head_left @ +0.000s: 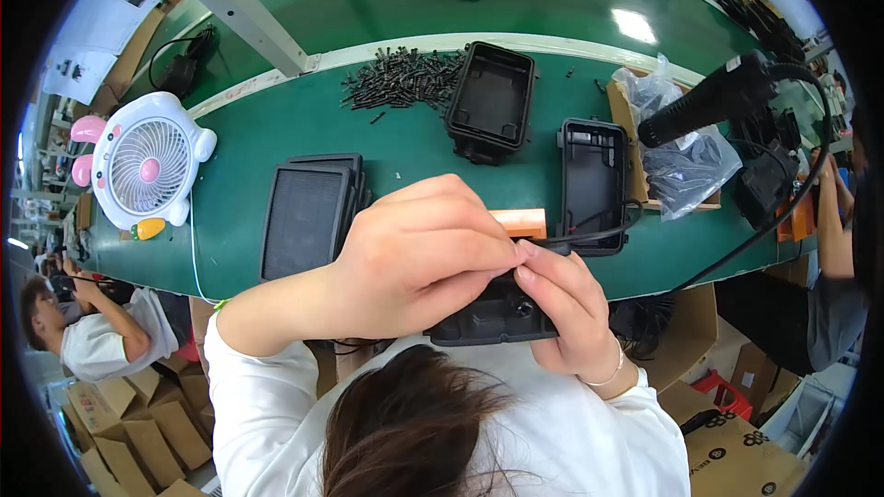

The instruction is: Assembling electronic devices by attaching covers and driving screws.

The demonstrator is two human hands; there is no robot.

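My left hand [419,253] and my right hand [566,304] meet close to my chest, fingertips pinched together. What lies between the fingertips is too small or too hidden to make out. Just below them is a black plastic housing [493,317] with a round fitting, partly covered by my hands; the right hand lies against its edge. A black cable [589,237] runs from beside the fingertips toward the right. Behind the fingers, an orange block [518,222] shows in part. Farther right lies an open black case [592,186], the cable crossing its near end.
Dark flat panels [308,221] are stacked on the green table [239,175]. A white fan [147,166] stands left. At the back are a pile of small black parts [401,78] and another open case [494,97]. A black corded tool [709,97] hangs over a box with plastic bags [686,170].
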